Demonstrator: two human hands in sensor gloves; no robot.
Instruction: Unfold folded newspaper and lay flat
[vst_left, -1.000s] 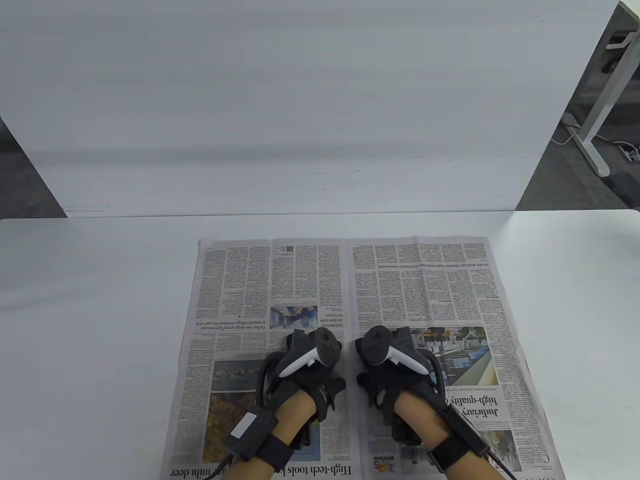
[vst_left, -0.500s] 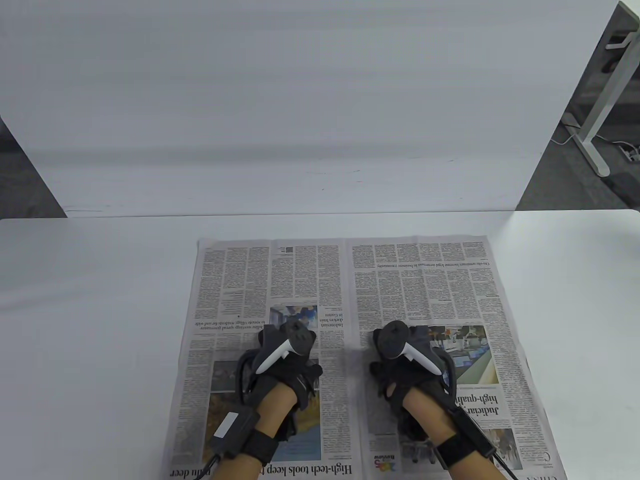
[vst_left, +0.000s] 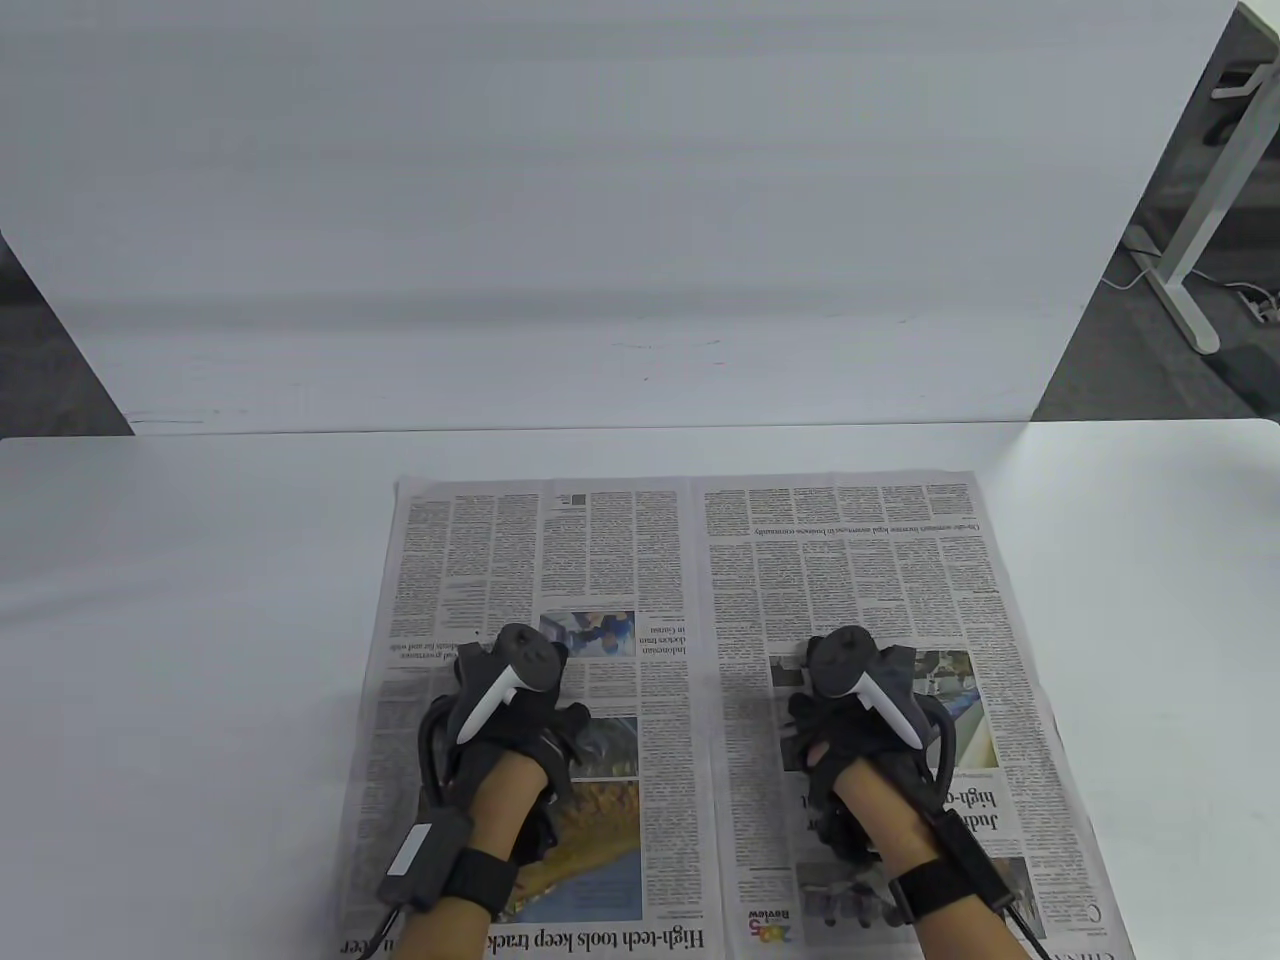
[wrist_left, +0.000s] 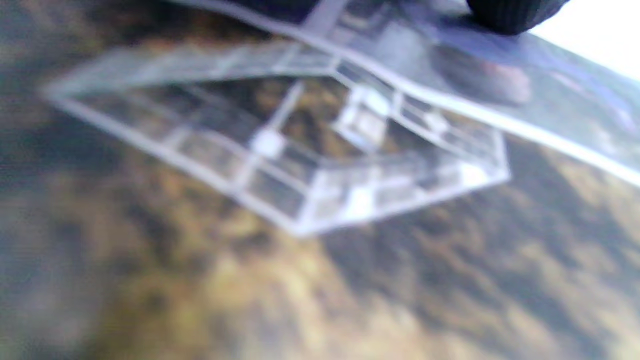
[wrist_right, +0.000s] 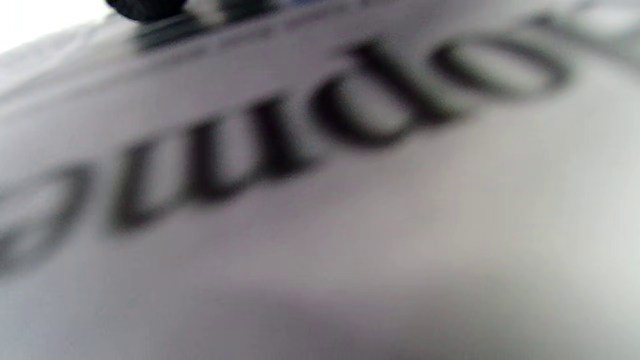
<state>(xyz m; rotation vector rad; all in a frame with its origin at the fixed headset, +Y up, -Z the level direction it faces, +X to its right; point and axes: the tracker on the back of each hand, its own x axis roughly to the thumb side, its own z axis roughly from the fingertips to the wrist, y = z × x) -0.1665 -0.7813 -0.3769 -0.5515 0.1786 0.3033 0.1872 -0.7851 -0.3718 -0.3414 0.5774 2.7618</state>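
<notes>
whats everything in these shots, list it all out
newspaper: one, white with black print and colour photos, opened out on the near middle of the table, centre crease running away from the person
table: one, white, under the newspaper
white panel: one, standing along the table's far edge
desk leg: one, white, on the floor at far right beyond the panel
cables: a few, pale, on the floor by that leg
left hand: one, black glove with a black and white tracker on its back, resting on the newspaper's left page over a photo
right hand: one, same glove and tracker, resting on the right page; how the fingers lie is hidden under the trackers
</notes>
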